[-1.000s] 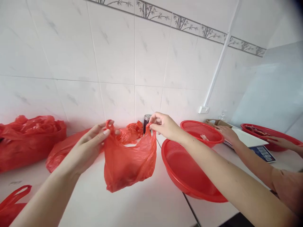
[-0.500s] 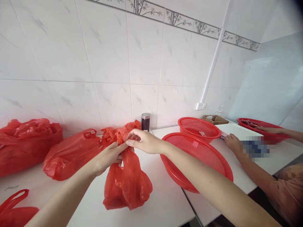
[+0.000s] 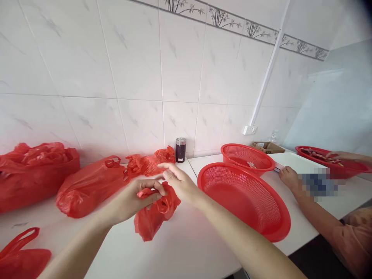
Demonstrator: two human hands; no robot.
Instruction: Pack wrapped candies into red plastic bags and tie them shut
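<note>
Just above the white table, a small red plastic bag (image 3: 149,223) hangs crumpled in my left hand (image 3: 139,195). Thumb and fingers of that hand are closed on the bag's gathered top. My right hand (image 3: 181,184) is beside the bag's upper right side with its fingers stretched out; whether it touches the plastic is hard to see. Behind my hands lie crumpled red bags (image 3: 145,164). A fuller red bag (image 3: 90,188) rests to the left of them.
A large red plastic basket (image 3: 226,193) stands right of my hands, with a smaller red basket (image 3: 232,155) behind it. A dark flask (image 3: 180,151) stands by the wall. More red bags (image 3: 37,178) are at the left. At the right, a co-worker's hand (image 3: 289,178) rests on the table.
The bag has risen and bunched up, turning in my left hand. My right fingers have come off the bag's twisted neck and straightened out.
</note>
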